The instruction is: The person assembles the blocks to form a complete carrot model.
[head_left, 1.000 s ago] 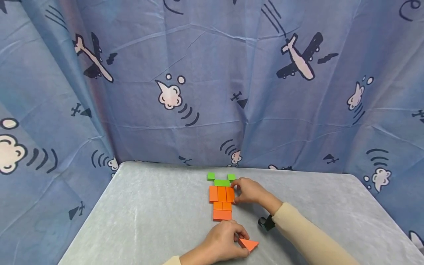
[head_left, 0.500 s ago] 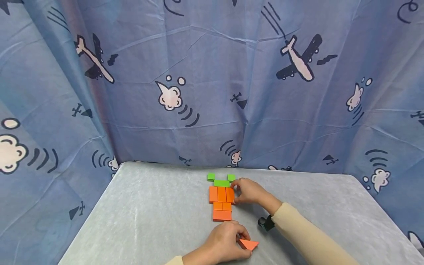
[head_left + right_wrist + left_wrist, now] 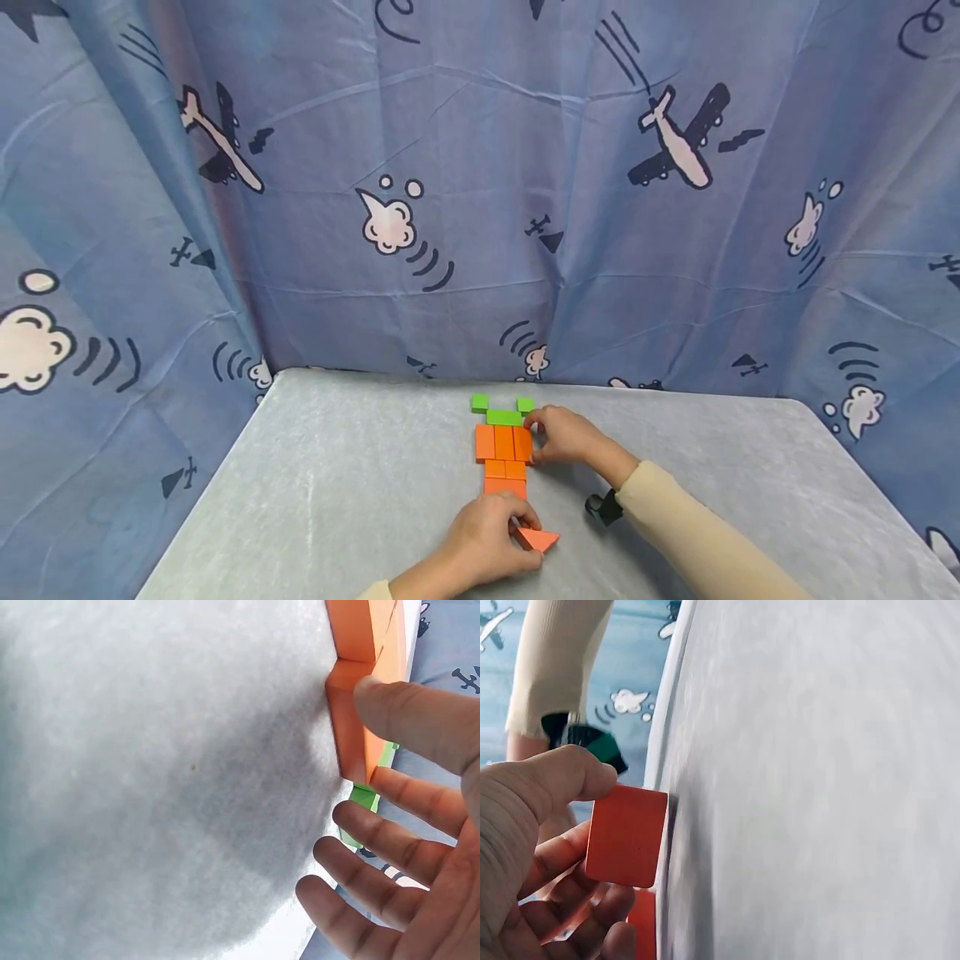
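An orange triangular block (image 3: 537, 539) is pinched between the thumb and fingers of my left hand (image 3: 487, 537), just below the figure of flat blocks. In the left wrist view, one rectangular face of that triangular block (image 3: 628, 836) shows, held close over the table. My right hand (image 3: 566, 435) has its thumb and index finger on opposite ends of the rightmost upright orange block (image 3: 522, 443). The right wrist view shows this orange block (image 3: 351, 735) between them, other fingers spread apart. Smaller orange blocks (image 3: 504, 469) and a lower orange block (image 3: 505, 486), partly covered by my left hand, continue downward.
A green rectangular block (image 3: 504, 417) tops the orange ones, with green cubes (image 3: 480, 403) at its upper corners. A black wrist camera (image 3: 604, 507) hangs beneath the right sleeve. The grey table (image 3: 360, 475) ends at a blue airplane-print curtain (image 3: 465, 208).
My left hand has moved left and slightly up with the triangular block, now overlapping the lowest orange block in view. The right hand stays at the same orange block.
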The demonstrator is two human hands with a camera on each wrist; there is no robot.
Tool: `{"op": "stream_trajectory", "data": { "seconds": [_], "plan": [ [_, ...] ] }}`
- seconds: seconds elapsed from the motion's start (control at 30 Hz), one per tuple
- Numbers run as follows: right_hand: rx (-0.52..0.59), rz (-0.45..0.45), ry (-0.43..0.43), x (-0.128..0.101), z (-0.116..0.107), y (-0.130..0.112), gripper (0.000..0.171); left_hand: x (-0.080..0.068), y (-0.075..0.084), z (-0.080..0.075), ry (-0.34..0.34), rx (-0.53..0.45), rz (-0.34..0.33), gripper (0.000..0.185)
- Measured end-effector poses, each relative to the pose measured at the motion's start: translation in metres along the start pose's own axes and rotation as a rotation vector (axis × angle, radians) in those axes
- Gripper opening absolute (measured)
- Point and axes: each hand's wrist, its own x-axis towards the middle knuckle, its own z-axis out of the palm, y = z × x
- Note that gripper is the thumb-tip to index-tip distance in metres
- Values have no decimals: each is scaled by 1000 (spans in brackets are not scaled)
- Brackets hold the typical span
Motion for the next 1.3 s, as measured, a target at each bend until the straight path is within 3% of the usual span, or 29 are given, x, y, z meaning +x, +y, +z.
{"op": "stream_trajectory", "data": {
  "seconds": [0.27, 0.6, 1.0, 1.3],
  "plan": [
    [11, 18, -11, 2, 1, 0, 47, 3, -15, -13, 87, 64, -26, 18],
    [22, 15, -2, -4, 2, 0, 45, 7, -19, -18, 72, 36, -74, 18],
    [20, 22, -7, -5, 2, -3, 44, 8, -25, -20, 112, 111, -32, 18],
    [-6, -5, 15, -4, 1, -1, 42, 11, -27, -23, 128, 89, -44, 18]
  ]
}}
